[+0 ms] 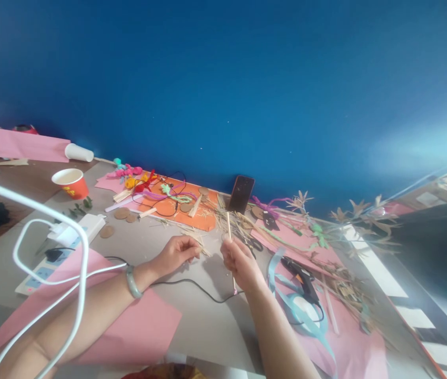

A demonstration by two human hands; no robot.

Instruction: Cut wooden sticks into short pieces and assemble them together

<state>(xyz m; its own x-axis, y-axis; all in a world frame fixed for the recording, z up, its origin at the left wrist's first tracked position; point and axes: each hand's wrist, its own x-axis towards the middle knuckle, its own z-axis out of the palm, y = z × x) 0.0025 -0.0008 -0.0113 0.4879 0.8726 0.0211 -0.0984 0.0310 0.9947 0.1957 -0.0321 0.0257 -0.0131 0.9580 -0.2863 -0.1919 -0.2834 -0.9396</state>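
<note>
My left hand (179,255), with a pale bangle (132,282) on its wrist, is low over the grey table (203,329), fingers pinched at short straw pieces (204,249). Whether a piece is between the fingertips is too small to tell. To its right, my right hand (241,261) is closed round a thin pale stick (229,223). The stick is nearly upright; its lower end, with something pink, shows below the hand. A dark phone (241,193) leans on the blue wall behind.
A black glue gun (303,279) and light blue ribbon (306,316) lie at right. Dried stems (337,281) spread over pink paper (361,337). At left are a red cup (73,187), a power strip (43,273) and a white cable (85,273) crossing the view.
</note>
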